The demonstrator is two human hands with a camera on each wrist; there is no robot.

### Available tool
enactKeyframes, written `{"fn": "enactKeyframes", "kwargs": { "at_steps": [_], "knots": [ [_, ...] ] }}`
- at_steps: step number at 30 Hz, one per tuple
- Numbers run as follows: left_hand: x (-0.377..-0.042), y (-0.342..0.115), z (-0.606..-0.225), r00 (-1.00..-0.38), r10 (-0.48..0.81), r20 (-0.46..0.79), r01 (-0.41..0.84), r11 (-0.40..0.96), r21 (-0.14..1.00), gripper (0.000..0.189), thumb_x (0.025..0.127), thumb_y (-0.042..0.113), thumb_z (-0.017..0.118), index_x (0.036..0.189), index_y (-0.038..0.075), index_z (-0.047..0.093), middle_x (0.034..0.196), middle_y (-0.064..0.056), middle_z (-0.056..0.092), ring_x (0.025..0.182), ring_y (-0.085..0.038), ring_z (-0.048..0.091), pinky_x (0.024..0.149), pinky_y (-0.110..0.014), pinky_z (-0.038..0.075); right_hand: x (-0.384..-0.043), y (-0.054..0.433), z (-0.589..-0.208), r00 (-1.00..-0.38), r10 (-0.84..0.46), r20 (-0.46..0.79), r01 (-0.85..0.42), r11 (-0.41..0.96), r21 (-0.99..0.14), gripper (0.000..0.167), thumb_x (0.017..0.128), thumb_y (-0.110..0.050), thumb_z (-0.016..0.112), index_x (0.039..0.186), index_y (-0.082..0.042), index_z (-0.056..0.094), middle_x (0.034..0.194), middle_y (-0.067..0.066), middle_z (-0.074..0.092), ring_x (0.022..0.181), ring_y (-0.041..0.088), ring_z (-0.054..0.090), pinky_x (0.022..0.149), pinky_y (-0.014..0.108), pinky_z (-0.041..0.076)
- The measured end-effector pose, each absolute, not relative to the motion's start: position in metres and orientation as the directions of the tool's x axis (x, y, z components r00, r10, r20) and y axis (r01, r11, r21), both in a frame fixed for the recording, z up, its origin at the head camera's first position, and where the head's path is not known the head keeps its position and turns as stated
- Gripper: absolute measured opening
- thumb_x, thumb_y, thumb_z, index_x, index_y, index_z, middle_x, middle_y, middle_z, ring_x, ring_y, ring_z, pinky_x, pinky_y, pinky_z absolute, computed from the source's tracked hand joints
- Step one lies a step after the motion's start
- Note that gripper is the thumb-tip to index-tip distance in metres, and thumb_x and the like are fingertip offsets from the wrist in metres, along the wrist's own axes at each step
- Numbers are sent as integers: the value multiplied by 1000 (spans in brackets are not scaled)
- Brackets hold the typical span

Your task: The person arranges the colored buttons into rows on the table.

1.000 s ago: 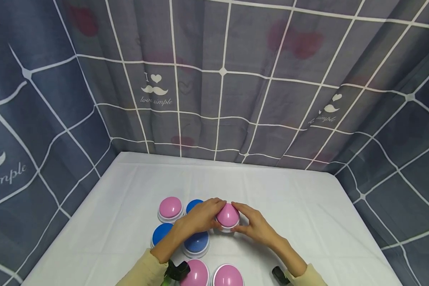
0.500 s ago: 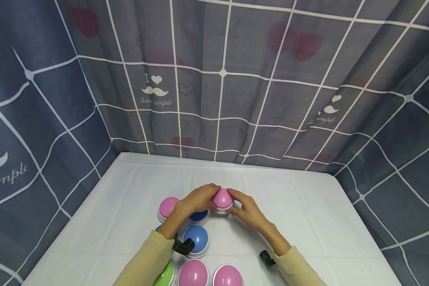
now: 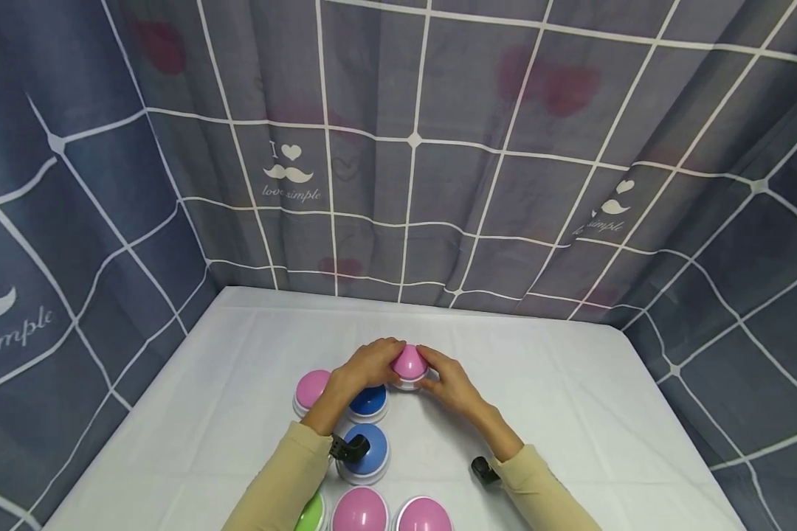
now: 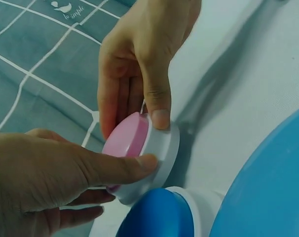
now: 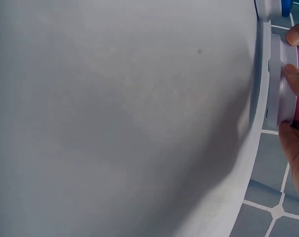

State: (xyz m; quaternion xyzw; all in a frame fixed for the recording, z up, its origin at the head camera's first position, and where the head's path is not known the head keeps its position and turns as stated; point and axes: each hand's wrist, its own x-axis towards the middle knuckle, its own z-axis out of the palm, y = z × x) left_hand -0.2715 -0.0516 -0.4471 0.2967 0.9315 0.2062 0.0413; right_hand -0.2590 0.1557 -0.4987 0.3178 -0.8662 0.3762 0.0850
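A pink domed push button (image 3: 409,363) with a white base is between both hands, behind the other buttons. My left hand (image 3: 365,366) grips its left side, and in the left wrist view the thumb (image 4: 148,163) presses on the white base (image 4: 162,143). From the other side my right hand (image 3: 453,385) pinches the same button, its fingers (image 5: 293,37) on the white rim. Whether the base touches the table I cannot tell. Just in front of the left hand sits a dark blue button (image 3: 368,400). Left of it, a second pink button (image 3: 311,387) is partly behind the left forearm.
A lighter blue button (image 3: 373,457) stands nearer, partly covered by the left wrist camera. At the front edge are two pink buttons (image 3: 360,510) and a green button (image 3: 311,515) half behind the left sleeve. Checked curtains (image 3: 372,177) enclose the white table (image 3: 538,391).
Both hands have carried the pink push button toward the back of the table and slightly left. The move is small over the last half second. The other buttons appear to stay put.
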Motion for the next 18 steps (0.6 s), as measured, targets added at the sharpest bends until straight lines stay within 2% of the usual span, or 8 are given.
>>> {"fn": "enactKeyframes", "kwargs": {
  "at_steps": [6, 13, 18],
  "knots": [
    [-273, -51, -450, -831, 552, 71, 533, 754, 385, 59, 74, 7, 87, 126, -1, 60, 116, -17, 64, 107, -33, 61, 84, -54, 53, -266, 148, -502, -781, -485, 392, -620, 535, -574, 64, 79, 5, 78, 136, 12, 50, 136, 27, 54, 127, 40, 51, 107, 50, 39],
    [-274, -53, -453, -822, 563, 88, 547, 736, 399, 59, 73, 1, 86, 125, -3, 60, 114, -19, 65, 105, -34, 61, 89, -50, 52, -269, 142, -508, -782, -483, 393, -620, 538, -571, 63, 79, 6, 77, 135, 13, 49, 134, 27, 55, 125, 40, 53, 106, 50, 39],
    [-277, -56, -453, -827, 560, 45, 528, 748, 403, 60, 73, 1, 86, 127, -2, 60, 112, -17, 65, 105, -32, 60, 93, -47, 50, -269, 138, -509, -784, -485, 389, -616, 525, -588, 61, 81, 5, 76, 135, 12, 49, 134, 27, 56, 125, 41, 53, 106, 51, 39]
  ]
}}
